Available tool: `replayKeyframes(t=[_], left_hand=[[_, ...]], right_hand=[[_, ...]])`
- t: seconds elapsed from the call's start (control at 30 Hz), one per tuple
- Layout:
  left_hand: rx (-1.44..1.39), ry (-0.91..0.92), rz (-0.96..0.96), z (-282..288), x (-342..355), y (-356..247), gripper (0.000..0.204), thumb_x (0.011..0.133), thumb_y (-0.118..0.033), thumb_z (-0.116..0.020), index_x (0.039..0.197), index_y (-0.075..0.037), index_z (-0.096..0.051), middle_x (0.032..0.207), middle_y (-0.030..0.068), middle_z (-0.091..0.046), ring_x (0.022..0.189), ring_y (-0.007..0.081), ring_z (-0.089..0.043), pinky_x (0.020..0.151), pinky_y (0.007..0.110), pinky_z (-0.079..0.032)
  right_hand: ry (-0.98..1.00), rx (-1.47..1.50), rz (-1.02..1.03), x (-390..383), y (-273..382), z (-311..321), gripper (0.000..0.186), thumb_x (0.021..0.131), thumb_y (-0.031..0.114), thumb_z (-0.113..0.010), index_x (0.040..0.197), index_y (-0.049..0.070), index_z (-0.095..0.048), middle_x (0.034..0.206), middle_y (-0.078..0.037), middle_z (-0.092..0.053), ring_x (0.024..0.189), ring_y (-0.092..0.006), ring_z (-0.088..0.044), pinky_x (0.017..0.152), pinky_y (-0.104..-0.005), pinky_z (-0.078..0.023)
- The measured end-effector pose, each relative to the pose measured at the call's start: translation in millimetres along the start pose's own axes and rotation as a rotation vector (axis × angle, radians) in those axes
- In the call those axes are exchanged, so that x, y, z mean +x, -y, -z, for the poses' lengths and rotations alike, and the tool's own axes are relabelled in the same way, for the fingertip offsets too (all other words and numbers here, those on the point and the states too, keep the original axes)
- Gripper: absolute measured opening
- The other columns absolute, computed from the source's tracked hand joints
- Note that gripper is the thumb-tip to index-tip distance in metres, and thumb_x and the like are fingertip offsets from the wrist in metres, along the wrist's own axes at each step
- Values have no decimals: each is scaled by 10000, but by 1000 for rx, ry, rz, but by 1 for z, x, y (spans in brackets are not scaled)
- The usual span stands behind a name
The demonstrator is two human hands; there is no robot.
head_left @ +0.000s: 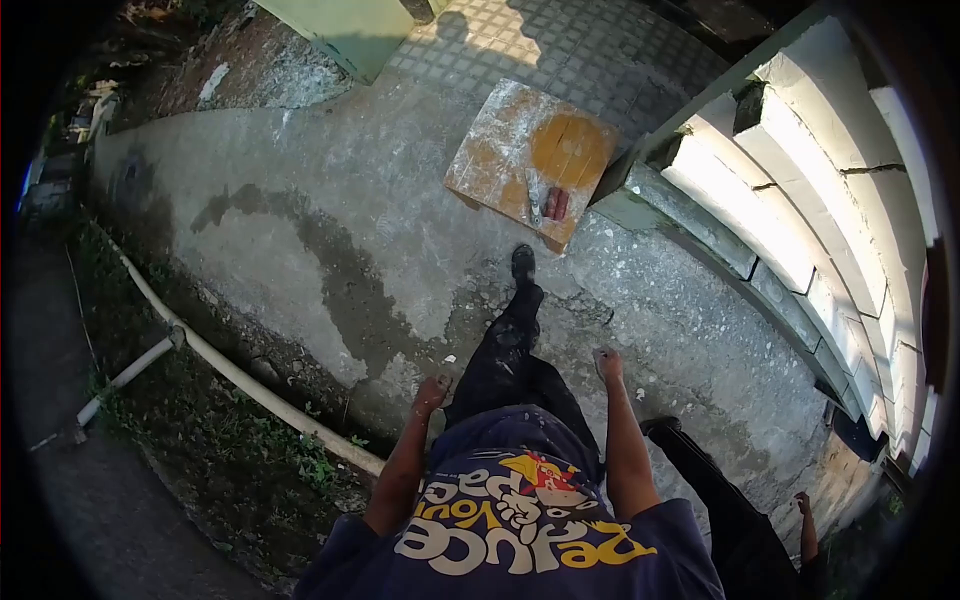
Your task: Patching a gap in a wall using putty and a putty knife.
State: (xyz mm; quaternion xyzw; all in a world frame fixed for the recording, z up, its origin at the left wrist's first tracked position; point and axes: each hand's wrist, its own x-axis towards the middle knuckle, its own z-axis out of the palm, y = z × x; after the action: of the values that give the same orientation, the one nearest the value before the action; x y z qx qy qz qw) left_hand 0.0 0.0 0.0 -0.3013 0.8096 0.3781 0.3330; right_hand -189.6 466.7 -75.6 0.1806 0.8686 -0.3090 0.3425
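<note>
My left hand point(432, 391) hangs low beside my left hip, its fingers curled in and nothing visible in them. On the other side, my right hand point(606, 366) is held a little forward, also closed, with pale dust on it; no object shows in it. Both hands are apart from everything around them. Ahead of my outstretched foot stands a low wooden table point(490, 140), orange-brown and smeared with white powder. On its near part lie a slim greyish hand tool point(534, 196), its exact kind unclear, and a small dark red object point(556, 204).
A wall of pale blocks point(790, 150) curves along the right. At left, a long pipe point(240, 375) borders a strip of plants. Another person's dark-trousered leg point(705, 475) and hand point(803, 503) are at lower right. Patterned paving point(580, 50) lies beyond the concrete ground point(400, 150).
</note>
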Motion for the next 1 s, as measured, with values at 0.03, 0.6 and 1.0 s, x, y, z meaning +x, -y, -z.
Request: replayKeyframes(t=[0.03,0.6,1.0], left_hand=[[9,34,-8,-2,-7,2,425,994,-413,-565,1021,-14,-710,838,169,-727,757,277,-722,746,411,-547],[-174,120,-115,16,224,-213,465,981,-317,-651,1285,33,-611,1208,248,-701,1144,401,-669,950,428,-540],[-423,-305,-172,-53,316,-359,396,910,-140,-754,1259,-6,-624,1101,168,-690,953,255,-701,762,351,-571]], right_hand=[[-13,-32,6,-4,-1,-4,285,861,329,-700,1009,96,-774,1010,-184,-758,981,-328,-732,858,-431,-559],[137,-17,279,224,238,56,242,918,281,-683,1050,82,-724,1039,-218,-738,1019,-394,-711,867,-456,-563],[250,-79,491,296,310,54,240,919,176,-669,1121,71,-743,1032,-200,-755,954,-313,-747,852,-380,-572]])
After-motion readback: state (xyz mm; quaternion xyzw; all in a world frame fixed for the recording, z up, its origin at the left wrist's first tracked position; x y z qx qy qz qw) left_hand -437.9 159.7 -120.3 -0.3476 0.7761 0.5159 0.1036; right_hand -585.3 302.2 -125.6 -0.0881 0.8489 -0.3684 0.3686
